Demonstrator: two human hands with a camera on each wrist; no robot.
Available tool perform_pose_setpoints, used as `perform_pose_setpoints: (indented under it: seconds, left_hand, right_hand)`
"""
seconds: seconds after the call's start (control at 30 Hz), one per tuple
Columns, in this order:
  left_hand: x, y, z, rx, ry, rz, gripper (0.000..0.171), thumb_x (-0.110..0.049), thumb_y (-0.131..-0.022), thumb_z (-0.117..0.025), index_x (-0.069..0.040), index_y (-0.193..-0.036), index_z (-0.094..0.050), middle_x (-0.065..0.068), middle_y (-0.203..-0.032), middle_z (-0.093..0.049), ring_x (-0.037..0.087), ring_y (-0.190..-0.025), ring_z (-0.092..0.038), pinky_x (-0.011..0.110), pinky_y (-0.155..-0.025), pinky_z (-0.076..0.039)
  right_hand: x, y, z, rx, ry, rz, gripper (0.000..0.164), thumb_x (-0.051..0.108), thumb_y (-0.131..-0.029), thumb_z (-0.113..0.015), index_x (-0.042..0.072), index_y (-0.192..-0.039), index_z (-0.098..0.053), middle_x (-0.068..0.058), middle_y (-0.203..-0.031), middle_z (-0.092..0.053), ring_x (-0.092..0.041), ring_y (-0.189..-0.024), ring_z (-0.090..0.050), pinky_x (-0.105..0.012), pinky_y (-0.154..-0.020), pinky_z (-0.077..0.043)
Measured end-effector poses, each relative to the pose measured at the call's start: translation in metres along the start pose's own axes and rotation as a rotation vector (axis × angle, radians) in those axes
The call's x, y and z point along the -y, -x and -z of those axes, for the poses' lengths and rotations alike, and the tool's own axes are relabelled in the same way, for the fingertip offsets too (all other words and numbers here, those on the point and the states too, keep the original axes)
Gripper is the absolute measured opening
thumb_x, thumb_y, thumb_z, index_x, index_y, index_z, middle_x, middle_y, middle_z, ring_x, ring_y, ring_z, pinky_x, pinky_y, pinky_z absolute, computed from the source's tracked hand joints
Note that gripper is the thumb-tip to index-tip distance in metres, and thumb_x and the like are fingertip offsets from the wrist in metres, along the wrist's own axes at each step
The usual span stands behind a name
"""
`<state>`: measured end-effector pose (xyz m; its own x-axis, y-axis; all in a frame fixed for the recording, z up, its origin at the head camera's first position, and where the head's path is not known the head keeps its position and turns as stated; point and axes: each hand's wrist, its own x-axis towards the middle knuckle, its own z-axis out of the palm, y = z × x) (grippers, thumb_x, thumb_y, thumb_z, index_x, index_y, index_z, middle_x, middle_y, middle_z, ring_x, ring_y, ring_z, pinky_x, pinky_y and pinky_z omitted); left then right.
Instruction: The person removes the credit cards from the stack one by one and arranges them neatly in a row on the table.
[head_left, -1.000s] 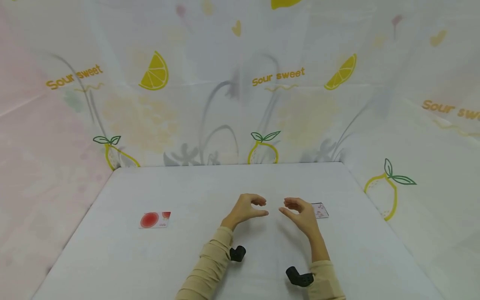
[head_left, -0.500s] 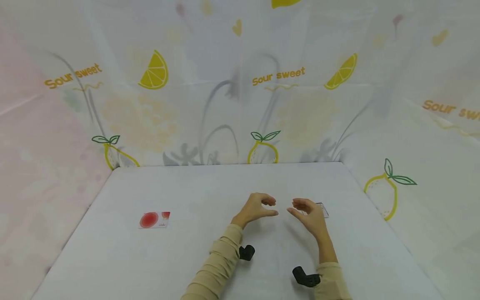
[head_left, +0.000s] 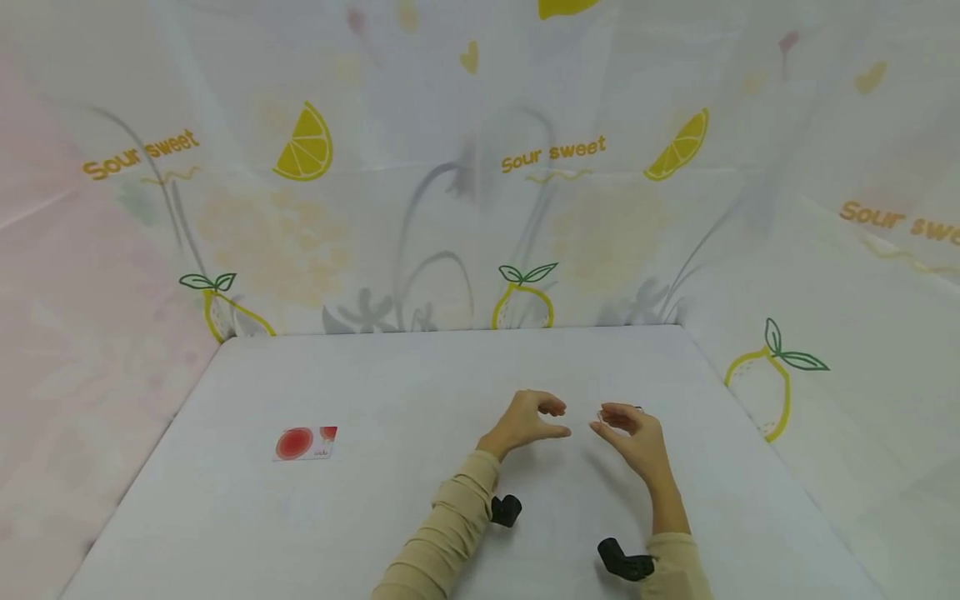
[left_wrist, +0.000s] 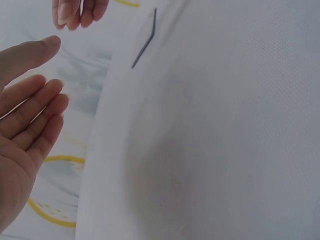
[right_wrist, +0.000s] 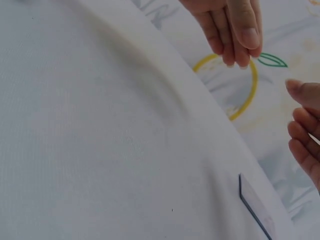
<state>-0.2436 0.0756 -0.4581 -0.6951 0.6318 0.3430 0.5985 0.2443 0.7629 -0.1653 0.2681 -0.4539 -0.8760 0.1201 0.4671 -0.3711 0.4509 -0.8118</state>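
Observation:
My left hand (head_left: 525,421) hovers over the right half of the table, fingers loosely curved and thumb apart, with nothing in it. Facing it across a small gap is my right hand (head_left: 637,437), bent into a similar C shape and likewise holding nothing. A thin card with a dark edge (right_wrist: 256,206) lies on the table near the right hand; in the head view that hand hides nearly all of it. Far to the left lies a white card with a red round print (head_left: 303,443), well away from both hands.
A white table (head_left: 405,375) spans the lower view. Lemon-printed cloth (head_left: 435,208) hangs behind it and along both sides. Black angled devices (head_left: 507,511) sit by the wrists, one at each beige sleeve (head_left: 450,533).
Both hands have moved right together, keeping their curved shape and the gap between them. The right hand now covers nearly all of the right card in the head view.

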Motion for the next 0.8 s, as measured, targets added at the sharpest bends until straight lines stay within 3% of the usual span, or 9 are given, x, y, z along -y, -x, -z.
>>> perform_pose_setpoints:
  seconds: [0.13, 0.33, 0.53, 0.67, 0.8]
  left_hand:
    - [0.000, -0.003, -0.007, -0.002, -0.021, -0.002, 0.033, -0.011, -0.074, -0.079, 0.008, -0.099, -0.068, 0.012, -0.093, -0.070, 0.020, -0.086, -0.066, 0.020, -0.079, -0.049]
    - [-0.002, -0.006, -0.020, -0.022, -0.014, -0.006, 0.034, -0.010, -0.073, -0.079, 0.008, -0.099, -0.067, 0.013, -0.093, -0.070, 0.020, -0.086, -0.066, 0.020, -0.079, -0.049]
    - [-0.004, -0.008, -0.031, -0.043, -0.013, 0.007, 0.036, -0.010, -0.073, -0.080, 0.009, -0.100, -0.067, 0.014, -0.094, -0.070, 0.021, -0.088, -0.065, 0.019, -0.080, -0.048]
    - [-0.005, -0.011, -0.037, -0.047, -0.054, 0.039, 0.038, -0.013, -0.073, -0.080, 0.007, -0.103, -0.067, 0.012, -0.096, -0.069, 0.017, -0.089, -0.064, 0.019, -0.080, -0.048]
    - [-0.006, -0.015, -0.042, -0.048, -0.125, 0.070, 0.039, -0.016, -0.074, -0.080, 0.005, -0.105, -0.067, 0.010, -0.099, -0.070, 0.014, -0.090, -0.063, 0.017, -0.079, -0.047]
  right_hand:
    - [-0.015, 0.001, 0.007, -0.005, -0.004, -0.012, 0.029, -0.011, -0.072, -0.073, -0.017, -0.098, -0.062, -0.030, -0.092, -0.064, -0.009, -0.081, -0.063, -0.013, -0.075, -0.049]
    - [-0.018, 0.001, 0.018, -0.021, 0.031, -0.030, 0.029, -0.009, -0.072, -0.074, -0.016, -0.098, -0.063, -0.029, -0.091, -0.065, -0.005, -0.080, -0.063, -0.011, -0.073, -0.048]
    - [-0.006, 0.000, 0.026, -0.029, 0.053, -0.027, 0.028, -0.013, -0.071, -0.073, -0.018, -0.096, -0.063, -0.032, -0.090, -0.064, -0.006, -0.078, -0.063, -0.012, -0.072, -0.049]
    - [0.010, 0.001, 0.030, -0.021, 0.097, -0.028, 0.028, -0.015, -0.070, -0.072, -0.020, -0.096, -0.062, -0.034, -0.089, -0.063, -0.008, -0.077, -0.063, -0.013, -0.071, -0.050]
    - [0.011, -0.001, 0.033, -0.007, 0.153, -0.042, 0.028, -0.013, -0.071, -0.072, -0.019, -0.096, -0.063, -0.033, -0.090, -0.064, -0.008, -0.077, -0.063, -0.013, -0.071, -0.049]
